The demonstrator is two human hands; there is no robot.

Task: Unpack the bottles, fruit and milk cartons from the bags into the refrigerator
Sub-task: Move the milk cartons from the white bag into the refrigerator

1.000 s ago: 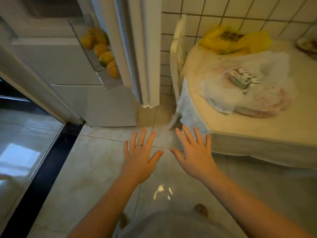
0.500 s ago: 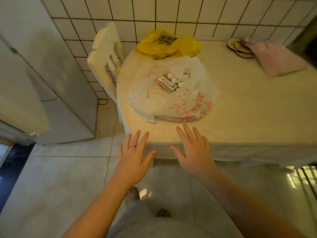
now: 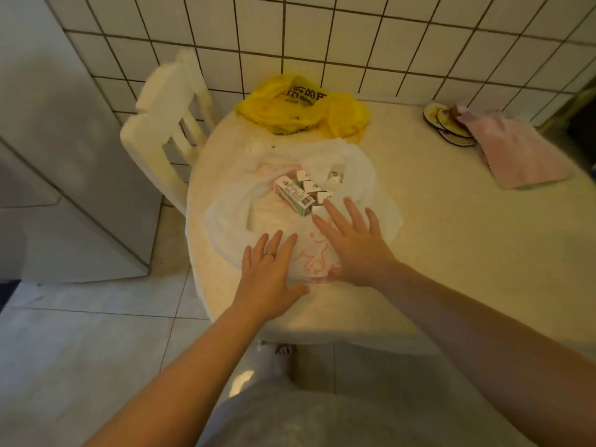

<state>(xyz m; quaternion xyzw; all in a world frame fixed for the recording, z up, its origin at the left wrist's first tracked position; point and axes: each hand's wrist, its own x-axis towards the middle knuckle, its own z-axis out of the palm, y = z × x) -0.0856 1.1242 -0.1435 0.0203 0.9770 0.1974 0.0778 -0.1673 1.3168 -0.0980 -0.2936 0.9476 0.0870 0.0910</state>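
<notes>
A white plastic bag [image 3: 232,217] with pink print lies open on the round table [image 3: 451,253]. Inside it sit several small milk cartons [image 3: 295,195], one green-and-white one lying on its side. My left hand [image 3: 269,275] hovers flat over the bag's near edge, fingers spread, holding nothing. My right hand [image 3: 351,240] is spread over the bag, fingertips just short of the cartons, empty too. A crumpled yellow bag [image 3: 300,108] lies behind the white one, against the tiled wall. The refrigerator [image 3: 64,156] stands at the left, only its side showing.
A white chair [image 3: 164,124] stands between the refrigerator and the table. A pink cloth [image 3: 516,153] and some round coasters [image 3: 448,124] lie at the table's back right. My feet stand on the tile floor [image 3: 80,350] below the table edge.
My view has swung from the open refrigerator door with fruit to the table. Both open hands have moved forward from over the floor to over the white bag.
</notes>
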